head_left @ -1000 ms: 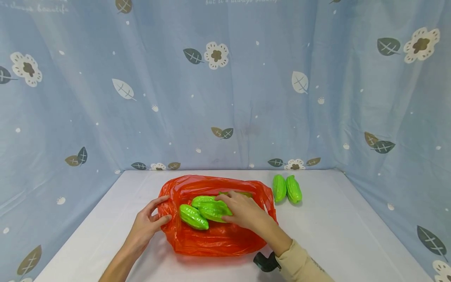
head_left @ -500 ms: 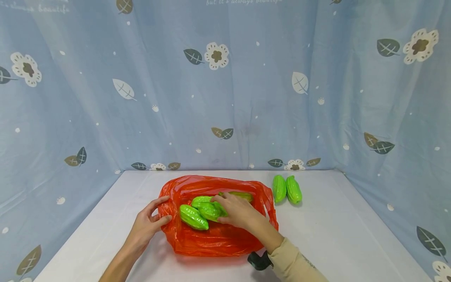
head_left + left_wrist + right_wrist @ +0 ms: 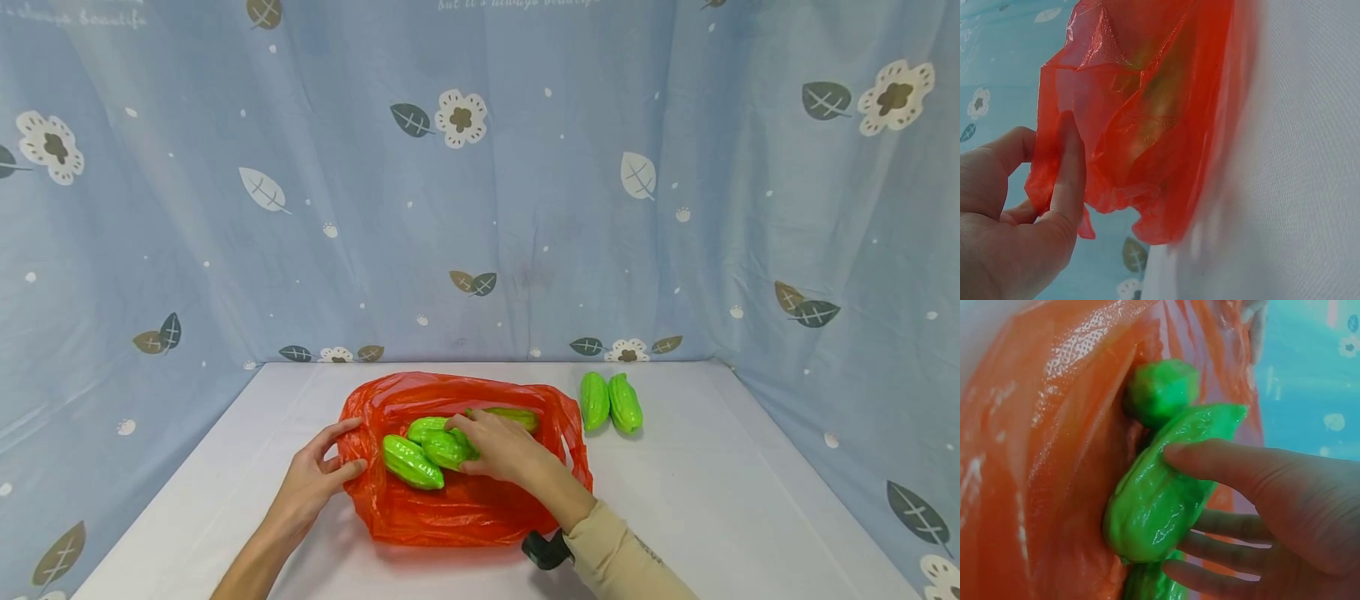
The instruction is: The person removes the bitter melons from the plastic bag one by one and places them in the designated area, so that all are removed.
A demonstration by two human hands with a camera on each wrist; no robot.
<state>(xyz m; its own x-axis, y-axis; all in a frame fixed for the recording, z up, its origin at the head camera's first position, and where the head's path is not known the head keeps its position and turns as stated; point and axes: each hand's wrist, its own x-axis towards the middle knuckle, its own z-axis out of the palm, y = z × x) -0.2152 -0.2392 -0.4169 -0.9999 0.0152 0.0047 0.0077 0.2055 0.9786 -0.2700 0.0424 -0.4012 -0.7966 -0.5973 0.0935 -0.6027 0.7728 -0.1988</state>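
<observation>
A red plastic bag [image 3: 465,517] lies on the table with its mouth spread wide. My left hand [image 3: 311,479] pinches the bag's left edge between thumb and fingers; the left wrist view shows the thin film between them. Inside the bag, my right hand [image 3: 506,450] grips a bright green bitter melon [image 3: 1154,506], thumb on top and fingers round its far side. Left of it lies a second bitter melon [image 3: 412,462], with another [image 3: 423,427] just behind. A duller green one [image 3: 513,417] shows at the bag's back, beyond the right hand.
Two loose bitter melons, one [image 3: 595,402] beside the other [image 3: 626,404], lie on the white tabletop [image 3: 712,492] right of the bag. A blue patterned curtain [image 3: 525,208] closes off the back and both sides. A black wrist mount [image 3: 546,550] juts out below the right sleeve.
My right hand has shifted slightly left inside the bag with the bitter melon, uncovering more of the duller one behind it. My left hand keeps its place on the bag's edge.
</observation>
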